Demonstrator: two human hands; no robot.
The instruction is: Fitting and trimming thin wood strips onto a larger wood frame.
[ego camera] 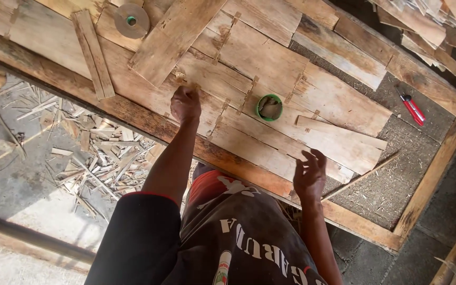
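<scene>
Looks like mid-patching of veneer sheets [270,79] on the surface [386,190]: left hand [186,104] fisted, pressing a seam, right hand [309,177] hovering with fingers loosely spread, empty; next probably needs tape [269,107].

A woodworking shop: rough plank workbench [149,124], wood offcuts and shavings [96,158] littering the floor.
</scene>
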